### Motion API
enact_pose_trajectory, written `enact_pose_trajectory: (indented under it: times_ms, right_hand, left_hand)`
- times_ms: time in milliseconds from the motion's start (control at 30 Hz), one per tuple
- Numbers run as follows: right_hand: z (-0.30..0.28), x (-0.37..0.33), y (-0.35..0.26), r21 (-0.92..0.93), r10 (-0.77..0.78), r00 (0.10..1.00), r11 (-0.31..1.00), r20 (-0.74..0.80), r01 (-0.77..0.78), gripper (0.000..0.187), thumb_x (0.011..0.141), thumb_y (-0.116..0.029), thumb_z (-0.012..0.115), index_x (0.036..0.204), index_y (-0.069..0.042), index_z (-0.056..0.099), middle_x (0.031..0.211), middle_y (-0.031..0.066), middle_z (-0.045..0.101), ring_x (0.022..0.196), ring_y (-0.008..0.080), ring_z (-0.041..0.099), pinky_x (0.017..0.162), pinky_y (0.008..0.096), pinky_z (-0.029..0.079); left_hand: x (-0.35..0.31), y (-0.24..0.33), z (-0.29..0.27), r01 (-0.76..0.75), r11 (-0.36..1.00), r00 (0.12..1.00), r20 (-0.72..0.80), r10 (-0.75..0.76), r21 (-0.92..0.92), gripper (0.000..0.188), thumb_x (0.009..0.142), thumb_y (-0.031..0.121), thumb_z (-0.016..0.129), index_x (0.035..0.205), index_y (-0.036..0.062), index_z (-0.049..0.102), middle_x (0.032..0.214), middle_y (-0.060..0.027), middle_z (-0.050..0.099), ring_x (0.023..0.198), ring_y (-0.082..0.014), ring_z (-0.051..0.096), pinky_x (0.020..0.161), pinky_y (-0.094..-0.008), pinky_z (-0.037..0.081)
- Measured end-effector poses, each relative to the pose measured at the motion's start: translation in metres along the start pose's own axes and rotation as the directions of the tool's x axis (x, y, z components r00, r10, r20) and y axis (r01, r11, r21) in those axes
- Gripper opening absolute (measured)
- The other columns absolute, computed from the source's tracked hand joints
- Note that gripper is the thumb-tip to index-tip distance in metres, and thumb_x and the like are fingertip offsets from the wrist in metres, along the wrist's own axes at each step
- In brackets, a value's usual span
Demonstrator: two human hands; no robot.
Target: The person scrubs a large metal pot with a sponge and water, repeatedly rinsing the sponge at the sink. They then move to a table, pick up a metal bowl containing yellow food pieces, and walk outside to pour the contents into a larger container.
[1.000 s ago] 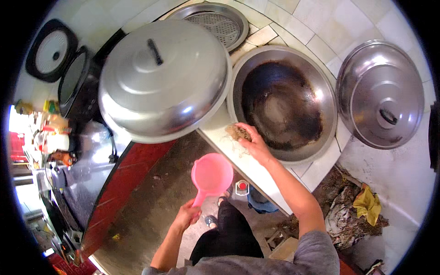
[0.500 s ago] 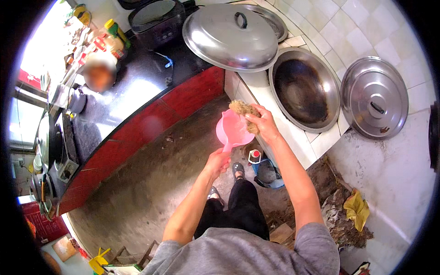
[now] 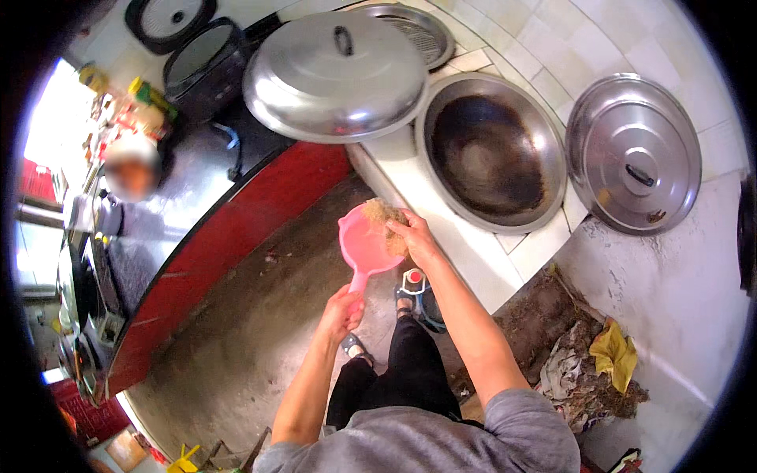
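Note:
My left hand [image 3: 341, 311] is wrapped round the handle of a pink plastic water dipper [image 3: 357, 243], which hangs over the floor just off the stove's tiled edge. In my right hand [image 3: 418, 243] is a tan, fibrous loofah scrubber [image 3: 380, 211]. The scrubber lies over the far right part of the dipper's bowl, hiding some of its rim and inside. Beyond my right hand, a wide metal wok [image 3: 489, 158] with a dark, stained inside sits in the white tiled stove [image 3: 465, 236].
A domed metal lid [image 3: 315, 94] rests left of the wok; another lid [image 3: 603, 169] leans on the wall at right. A black counter [image 3: 185, 209] with red sides curves along the left. A red-capped bottle [image 3: 413, 276] stands below by my feet, and a yellow cloth [image 3: 613, 355] lies at right.
The view has shifted, so the wok and lids appear farther left. The scrubber has dropped slightly toward the dipper's bowl. Both hands keep their holds.

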State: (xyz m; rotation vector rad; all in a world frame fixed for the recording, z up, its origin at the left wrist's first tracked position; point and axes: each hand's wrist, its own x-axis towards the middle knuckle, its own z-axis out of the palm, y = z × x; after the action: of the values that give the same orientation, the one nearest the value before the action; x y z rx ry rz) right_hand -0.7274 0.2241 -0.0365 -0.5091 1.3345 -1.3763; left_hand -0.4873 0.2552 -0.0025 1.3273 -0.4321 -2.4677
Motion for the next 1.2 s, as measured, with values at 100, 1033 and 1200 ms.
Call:
enact_pose_trajectory:
  times_ms: [100,1033,1200]
  right_hand:
    - [-0.068,0.019,-0.028,0.078,-0.022,0.999,0.997,-0.034,0.025,0.037,0.083,-0.012,0.063,0.117,-0.002,0.057,0.105,0.0043,0.063,0.090,0.0125,0.059,0.081,0.0270,0.048]
    - [-0.379,0.233,-0.034,-0.870,-0.384,0.799,0.021,-0.462,-0.493,0.056,0.074,-0.005,0.058,0.128,-0.017,0.050,0.112,0.0144,0.055,0.100,0.0322,0.057,0.081,0.0427,0.049]
    - [-0.241,0.190,0.037,-0.839,-0.040,0.999,0.544,-0.035,-0.008,0.046,0.081,-0.010,0.057,0.126,-0.014,0.054,0.115,0.0215,0.053,0.112,0.0353,0.050,0.098,0.0409,0.040]
  left_hand:
    - [0.013,-0.003,0.011,0.031,0.995,0.999,-0.015,-0.032,-0.095,0.021,0.089,0.015,0.052,0.108,0.0096,0.047,0.063,-0.0025,0.050,0.039,-0.0071,0.038,0.030,-0.0195,0.023]
    - [0.076,-0.021,0.013,0.014,0.998,0.958,-0.285,-0.032,-0.066,0.029,0.084,0.017,0.056,0.110,0.0097,0.047,0.066,-0.0073,0.052,0.038,-0.0103,0.037,0.031,-0.0210,0.027]
    - [0.075,-0.023,0.023,0.028,0.994,0.960,-0.275,-0.056,-0.108,0.025,0.086,0.011,0.051,0.111,0.0070,0.047,0.067,-0.0064,0.053,0.038,-0.0093,0.038,0.031,-0.0207,0.025]
